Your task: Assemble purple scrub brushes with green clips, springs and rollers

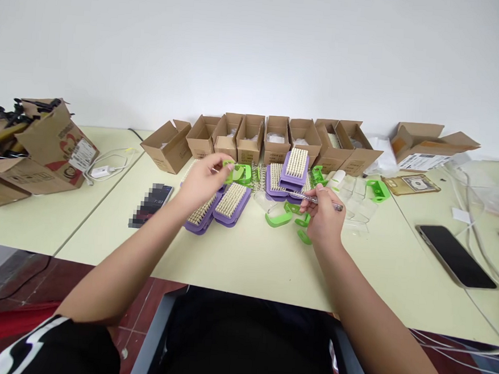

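Note:
My left hand point(205, 181) reaches over the back of the table, its thumb and fingers closed on a green plastic part point(235, 173). A slim silver pen-like tool point(311, 198) lies nearly level in my right hand point(325, 215), gripped between thumb and fingers; its exact kind is unclear. Purple brush-like blocks with cream bristles point(232, 201) sit beside and partly behind my left wrist. Another purple block point(296, 166) rests on top of others in the middle. Around my right hand lie curved green pieces point(278, 218) and clear plastic covers point(357, 203). Metal springs point(257, 177) lie between the hands.
Small open cardboard boxes point(251, 142) line the wall. At far left stands a larger carton point(55, 150) of black equipment, near a white cable point(105, 171). One phone point(157, 200) lies left, another phone point(456, 255) right. An open box point(427, 148) stands at back right.

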Demonstrator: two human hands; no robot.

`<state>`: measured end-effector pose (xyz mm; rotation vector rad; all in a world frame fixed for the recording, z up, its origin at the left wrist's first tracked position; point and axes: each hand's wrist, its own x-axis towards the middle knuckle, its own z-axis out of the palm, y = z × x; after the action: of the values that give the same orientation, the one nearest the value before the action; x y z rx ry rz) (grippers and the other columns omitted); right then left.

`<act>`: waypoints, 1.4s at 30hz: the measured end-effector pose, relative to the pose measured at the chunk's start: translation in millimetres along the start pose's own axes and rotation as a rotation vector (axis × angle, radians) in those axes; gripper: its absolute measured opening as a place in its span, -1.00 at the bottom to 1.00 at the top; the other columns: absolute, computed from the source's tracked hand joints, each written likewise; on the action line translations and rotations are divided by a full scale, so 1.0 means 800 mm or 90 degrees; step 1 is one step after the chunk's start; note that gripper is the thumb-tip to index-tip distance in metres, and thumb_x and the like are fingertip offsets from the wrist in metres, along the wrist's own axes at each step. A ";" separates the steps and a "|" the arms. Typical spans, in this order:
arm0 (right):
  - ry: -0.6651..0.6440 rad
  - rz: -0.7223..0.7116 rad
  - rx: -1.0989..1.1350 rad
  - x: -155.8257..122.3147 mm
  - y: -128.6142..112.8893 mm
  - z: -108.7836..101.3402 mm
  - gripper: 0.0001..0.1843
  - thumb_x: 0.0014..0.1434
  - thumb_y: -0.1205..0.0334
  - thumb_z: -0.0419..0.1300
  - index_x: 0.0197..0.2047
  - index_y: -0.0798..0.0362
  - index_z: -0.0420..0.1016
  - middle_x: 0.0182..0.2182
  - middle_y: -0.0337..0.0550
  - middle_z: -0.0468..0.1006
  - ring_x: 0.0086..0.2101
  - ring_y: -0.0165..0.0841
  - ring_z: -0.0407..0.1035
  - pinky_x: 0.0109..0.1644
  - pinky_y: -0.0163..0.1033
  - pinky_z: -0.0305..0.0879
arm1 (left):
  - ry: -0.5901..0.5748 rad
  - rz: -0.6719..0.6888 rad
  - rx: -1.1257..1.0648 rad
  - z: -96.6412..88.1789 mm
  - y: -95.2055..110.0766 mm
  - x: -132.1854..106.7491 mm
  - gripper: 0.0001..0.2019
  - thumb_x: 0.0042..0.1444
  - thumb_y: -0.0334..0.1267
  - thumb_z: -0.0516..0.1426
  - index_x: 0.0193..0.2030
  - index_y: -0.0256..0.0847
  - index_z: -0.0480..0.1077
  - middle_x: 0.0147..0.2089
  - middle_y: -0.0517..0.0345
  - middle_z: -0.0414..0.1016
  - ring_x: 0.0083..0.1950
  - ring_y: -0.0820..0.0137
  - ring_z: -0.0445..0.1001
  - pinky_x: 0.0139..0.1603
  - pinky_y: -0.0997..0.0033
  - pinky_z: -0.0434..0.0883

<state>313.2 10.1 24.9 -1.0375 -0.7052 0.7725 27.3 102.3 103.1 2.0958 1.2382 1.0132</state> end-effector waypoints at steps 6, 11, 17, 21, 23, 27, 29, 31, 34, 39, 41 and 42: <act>0.036 -0.032 0.004 0.005 0.003 -0.003 -0.64 0.29 -0.06 0.40 -0.37 0.04 0.63 -0.52 -0.24 0.54 -0.55 -0.43 0.42 -0.48 -0.34 0.44 | -0.272 0.224 0.242 0.074 0.013 -0.053 -0.82 0.40 -0.29 0.14 -0.03 -0.11 0.60 -0.09 -0.05 0.65 0.02 0.06 0.59 0.11 0.11 0.43; 0.078 -0.033 0.017 0.016 0.003 -0.009 -0.64 0.27 -0.07 0.42 -0.38 0.04 0.60 -0.54 -0.27 0.53 -0.56 -0.43 0.43 -0.50 -0.35 0.43 | -0.366 0.252 0.403 0.107 0.000 -0.047 -0.82 0.30 -0.41 0.16 -0.17 -0.19 0.62 -0.16 -0.17 0.65 0.04 0.01 0.58 0.14 0.06 0.42; 0.071 -0.019 0.042 0.017 0.003 -0.011 -0.63 0.29 -0.07 0.42 -0.37 0.05 0.62 -0.55 -0.24 0.53 -0.56 -0.42 0.43 -0.50 -0.33 0.43 | -0.314 0.303 0.437 0.100 -0.010 -0.041 -0.79 0.36 -0.38 0.15 -0.02 -0.27 0.63 0.02 -0.23 0.63 0.22 -0.07 0.49 0.19 -0.05 0.45; 0.038 -0.029 0.015 0.008 0.001 -0.007 -0.59 0.31 -0.14 0.42 -0.36 0.02 0.62 -0.52 -0.24 0.54 -0.55 -0.41 0.42 -0.47 -0.30 0.43 | -0.254 0.333 0.370 0.089 -0.011 -0.032 -0.77 0.47 -0.19 0.15 0.06 -0.19 0.62 0.07 -0.10 0.65 0.25 0.00 0.48 0.26 -0.06 0.47; 0.021 -0.043 -0.007 0.003 -0.002 -0.005 -0.56 0.34 -0.19 0.39 -0.34 0.01 0.62 -0.53 -0.25 0.53 -0.55 -0.40 0.41 -0.46 -0.28 0.43 | -0.214 0.322 0.320 0.083 -0.004 -0.025 -0.74 0.51 -0.15 0.13 0.08 -0.18 0.61 0.06 -0.07 0.66 0.24 0.03 0.50 0.27 -0.06 0.48; -0.047 -0.055 -0.115 -0.009 -0.010 -0.002 -0.48 0.41 -0.28 0.30 -0.35 -0.02 0.58 -0.58 -0.28 0.46 -0.58 -0.37 0.35 -0.48 -0.26 0.34 | -0.157 0.320 0.183 0.078 0.027 -0.030 -0.62 0.53 -0.06 0.12 0.32 -0.19 0.49 0.25 -0.11 0.63 0.31 0.06 0.51 0.38 -0.06 0.46; -0.124 -0.069 -0.182 -0.017 -0.013 -0.001 -0.45 0.41 -0.29 0.30 -0.41 -0.02 0.51 -0.61 -0.31 0.38 -0.57 -0.38 0.29 -0.47 -0.26 0.27 | -0.199 0.310 0.131 0.088 0.042 -0.047 -0.49 0.51 0.01 0.14 0.47 -0.16 0.36 0.33 -0.12 0.59 0.33 0.05 0.54 0.38 -0.07 0.49; -0.214 -0.099 -0.232 -0.025 -0.015 -0.001 -0.44 0.41 -0.26 0.32 -0.44 -0.01 0.48 -0.57 -0.29 0.38 -0.52 -0.37 0.30 -0.42 -0.24 0.27 | -0.251 0.284 0.106 0.107 0.048 -0.068 -0.43 0.51 0.03 0.13 0.54 -0.13 0.25 0.26 -0.11 0.64 0.26 0.02 0.61 0.26 -0.08 0.56; -0.260 -0.170 -0.278 -0.027 -0.024 -0.003 -0.45 0.50 -0.19 0.24 -0.44 -0.01 0.52 -0.50 -0.22 0.46 -0.46 -0.34 0.34 -0.36 -0.19 0.30 | -0.238 0.276 0.078 0.137 0.038 -0.092 -0.35 0.53 -0.05 0.09 0.64 -0.13 0.06 0.34 -0.16 0.60 0.32 -0.01 0.59 0.28 -0.13 0.58; -0.155 -0.233 -0.148 0.042 -0.081 -0.014 -0.44 0.52 -0.23 0.18 -0.43 -0.05 0.44 -0.39 -0.13 0.53 -0.31 -0.21 0.54 -0.24 -0.06 0.57 | -0.186 0.313 0.058 0.160 0.013 -0.101 -0.30 0.51 -0.12 0.12 0.68 -0.14 -0.01 0.48 -0.21 0.46 0.52 0.01 0.42 0.52 -0.15 0.42; -0.107 -0.247 -0.210 0.099 -0.111 -0.013 -0.66 0.48 -0.18 0.25 -0.15 -0.11 0.58 -0.20 -0.11 0.64 -0.32 -0.23 0.56 -0.27 -0.06 0.59 | -0.203 0.340 0.044 0.162 0.009 -0.103 -0.37 0.49 -0.14 0.14 0.62 -0.16 0.12 0.41 -0.19 0.52 0.48 0.04 0.45 0.50 -0.10 0.46; -0.094 -0.249 -0.291 0.132 -0.122 -0.011 -0.71 0.48 -0.13 0.24 0.02 -0.14 0.61 -0.13 -0.10 0.66 -0.36 -0.25 0.53 -0.30 -0.07 0.57 | -0.209 0.357 0.031 0.162 0.009 -0.104 -0.40 0.49 -0.15 0.14 0.58 -0.17 0.18 0.37 -0.17 0.55 0.45 0.05 0.48 0.48 -0.07 0.48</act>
<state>399.1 63.1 127.6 -1.2063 -1.2071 0.3533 109.0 19.1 1.6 2.5881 0.5276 0.8041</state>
